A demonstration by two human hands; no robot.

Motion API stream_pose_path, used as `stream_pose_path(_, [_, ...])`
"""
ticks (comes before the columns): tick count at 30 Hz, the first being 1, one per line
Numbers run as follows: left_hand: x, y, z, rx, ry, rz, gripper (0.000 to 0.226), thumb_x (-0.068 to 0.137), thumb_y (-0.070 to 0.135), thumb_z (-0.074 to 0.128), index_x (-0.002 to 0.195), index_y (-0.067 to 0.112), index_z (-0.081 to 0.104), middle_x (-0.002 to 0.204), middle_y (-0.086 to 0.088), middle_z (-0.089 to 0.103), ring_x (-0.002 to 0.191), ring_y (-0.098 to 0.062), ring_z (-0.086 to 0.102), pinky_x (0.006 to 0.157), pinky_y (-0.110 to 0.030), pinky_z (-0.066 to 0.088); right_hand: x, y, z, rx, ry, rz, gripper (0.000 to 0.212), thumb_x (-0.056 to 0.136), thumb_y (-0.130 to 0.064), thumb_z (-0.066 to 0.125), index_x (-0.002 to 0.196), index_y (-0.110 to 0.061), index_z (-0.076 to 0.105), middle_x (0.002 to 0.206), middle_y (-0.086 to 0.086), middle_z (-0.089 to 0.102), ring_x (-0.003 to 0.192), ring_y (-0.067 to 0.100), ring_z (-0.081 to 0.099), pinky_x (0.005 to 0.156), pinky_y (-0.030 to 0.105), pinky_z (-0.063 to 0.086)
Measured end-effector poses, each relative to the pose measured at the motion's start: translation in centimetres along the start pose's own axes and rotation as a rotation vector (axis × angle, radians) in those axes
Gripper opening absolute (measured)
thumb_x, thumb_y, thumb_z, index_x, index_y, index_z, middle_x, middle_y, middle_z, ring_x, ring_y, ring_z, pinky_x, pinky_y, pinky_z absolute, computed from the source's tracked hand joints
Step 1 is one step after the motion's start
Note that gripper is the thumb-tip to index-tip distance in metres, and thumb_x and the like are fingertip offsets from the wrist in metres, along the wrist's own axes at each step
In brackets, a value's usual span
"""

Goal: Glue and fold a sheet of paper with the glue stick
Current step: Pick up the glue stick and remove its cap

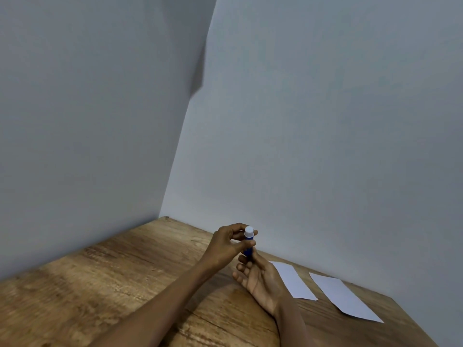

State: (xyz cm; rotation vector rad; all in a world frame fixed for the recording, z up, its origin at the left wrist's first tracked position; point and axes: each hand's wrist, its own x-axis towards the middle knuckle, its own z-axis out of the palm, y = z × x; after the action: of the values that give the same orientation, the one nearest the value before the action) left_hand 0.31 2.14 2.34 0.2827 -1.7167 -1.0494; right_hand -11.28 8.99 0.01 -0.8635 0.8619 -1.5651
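A blue glue stick (248, 250) with a white cap (249, 231) is held upright above the wooden table (125, 284). My right hand (260, 279) grips the blue body from below, palm turned up. My left hand (229, 245) pinches the upper part of the stick near the cap between thumb and fingers. Two white paper sheets lie flat on the table to the right: one (293, 281) partly hidden behind my right hand, the other (344, 298) further right.
The table stands in a corner between two plain grey walls (325, 121). Its right edge (413, 321) runs diagonally just beyond the far sheet. Bare wood stretches to the left of my arms.
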Motion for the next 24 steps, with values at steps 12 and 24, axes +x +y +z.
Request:
stream_pose_path(12, [-0.01, 0.19, 0.39, -0.070, 0.000, -0.015, 0.014, 0.082, 0.014, 0.069, 0.092, 0.024, 0.068, 0.103, 0.005, 0.074, 0.099, -0.006, 0.068, 0.083, -0.025, 0.056, 0.01, -0.02, -0.14, -0.044, -0.015, 0.027, 0.042, 0.096, -0.048, 0.036, 0.088, -0.012, 0.057, 0.061, 0.001, 0.044, 0.051, 0.011, 0.041, 0.054, 0.026, 0.042])
stream_pose_path(24, [0.07, -0.11, 0.05, -0.083, 0.061, -0.091, 0.011, 0.084, 0.017, 0.068, 0.092, 0.024, 0.067, 0.101, 0.000, 0.075, 0.098, -0.008, 0.068, 0.095, -0.034, 0.052, 0.10, 0.06, 0.16, -0.185, -0.011, 0.035, 0.046, 0.096, -0.051, 0.031, 0.087, -0.011, 0.052, 0.057, -0.002, 0.042, 0.045, 0.008, 0.037, 0.049, 0.022, 0.039])
